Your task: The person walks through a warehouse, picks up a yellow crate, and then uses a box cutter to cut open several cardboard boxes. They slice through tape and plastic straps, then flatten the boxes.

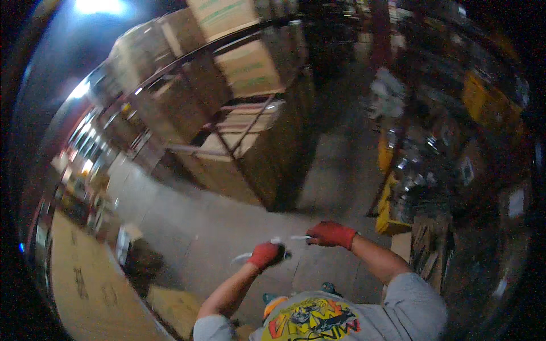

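Note:
My left hand (266, 256), in a red glove with dark fingertips, is held out over the floor in front of my body. Its fingers are curled around a thin white strip (242, 258), one end of which shows beside the wrist. A little farther out and to the right is my right hand (331, 234), gloved the same way. Its fingers are closed, and a thin white piece (299, 237) points from them toward the left hand. Blur hides whether both white bits belong to one thing, and what kind it is.
Ahead stands a metal rack with large cardboard boxes (247, 68) and a big open carton (227, 170). On the right, yellow bins (389, 210) hold clear-wrapped goods beside stacked cardboard pieces (426, 250). A long cardboard box (94, 284) lies at the near left. Grey concrete floor (193, 238) runs between.

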### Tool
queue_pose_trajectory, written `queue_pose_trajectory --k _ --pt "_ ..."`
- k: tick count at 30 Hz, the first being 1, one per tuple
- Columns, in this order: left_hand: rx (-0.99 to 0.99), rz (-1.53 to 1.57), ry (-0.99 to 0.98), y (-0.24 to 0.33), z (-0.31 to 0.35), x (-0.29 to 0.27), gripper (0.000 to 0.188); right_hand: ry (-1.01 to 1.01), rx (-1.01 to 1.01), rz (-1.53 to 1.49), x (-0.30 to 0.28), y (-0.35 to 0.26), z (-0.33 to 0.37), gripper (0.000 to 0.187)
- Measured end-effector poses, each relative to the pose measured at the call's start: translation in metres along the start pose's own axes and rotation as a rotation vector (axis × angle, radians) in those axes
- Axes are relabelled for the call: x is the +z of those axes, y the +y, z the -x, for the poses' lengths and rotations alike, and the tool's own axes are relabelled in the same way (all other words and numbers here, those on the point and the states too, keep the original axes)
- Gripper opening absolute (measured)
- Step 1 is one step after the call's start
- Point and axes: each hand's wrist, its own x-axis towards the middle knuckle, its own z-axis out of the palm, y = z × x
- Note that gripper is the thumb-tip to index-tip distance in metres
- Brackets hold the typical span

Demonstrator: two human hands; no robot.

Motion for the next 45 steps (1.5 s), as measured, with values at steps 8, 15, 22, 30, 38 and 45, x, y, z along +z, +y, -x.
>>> queue_pose_trajectory --k 8,15,22,30,38,45 --pt "0.466 1.801 0.41 0.034 -0.022 -0.021 0.025 0.157 -0.074 -0.21 0.131 -0.004 -0.015 0.04" --pt "0.656 1.486 0.011 0.055 -0.003 -0.009 0.039 0.385 -0.125 -0.232 0.125 0.017 -0.03 0.041" --pt "0.132 1.809 -0.065 -0.017 0.042 0.009 0.048 0.364 0.236 -1.114 0.083 -0.004 -0.067 0.034" --pt "-0.456 1.32 0.792 -0.206 0.141 0.084 0.033 0.119 0.212 -0.2 0.165 0.028 -0.05 0.082" --pt "-0.623 0.255 0.727 -0.36 0.257 0.294 0.024 -0.175 0.828 -0.336 0.303 0.099 0.051 0.056" --pt "-0.926 0.67 0.156 -0.389 0.303 0.429 0.024 0.065 0.964 -0.215 0.337 0.047 0.039 0.035"
